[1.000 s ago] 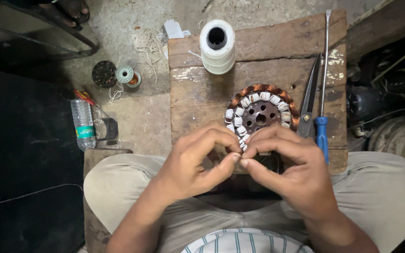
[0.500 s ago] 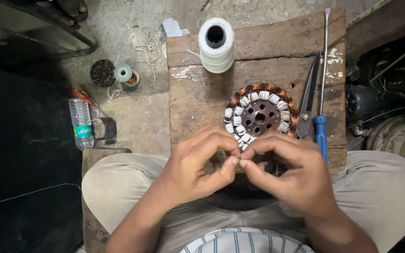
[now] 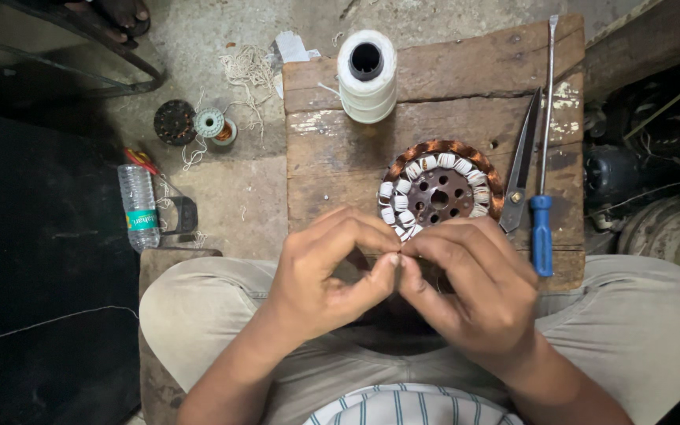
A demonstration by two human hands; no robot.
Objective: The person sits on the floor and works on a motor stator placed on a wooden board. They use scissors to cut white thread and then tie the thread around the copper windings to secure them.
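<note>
Motor coil (image 3: 441, 189) at 12 o'clock needs steady tension: both hands, left hand (image 3: 320, 275) and right hand (image 3: 474, 287), pinch narrow on something too small to see.

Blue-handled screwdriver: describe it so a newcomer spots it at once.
Find the wooden board ahead of the person's knees. Along its right edge lies the blue-handled screwdriver, beside the scissors. Its long thin shaft and blue grip set it apart.

My left hand (image 3: 320, 271) and right hand (image 3: 474, 287) are drawing lower, uncovering more of the stator (image 3: 440, 191); fingertips staying pinched together.
</note>
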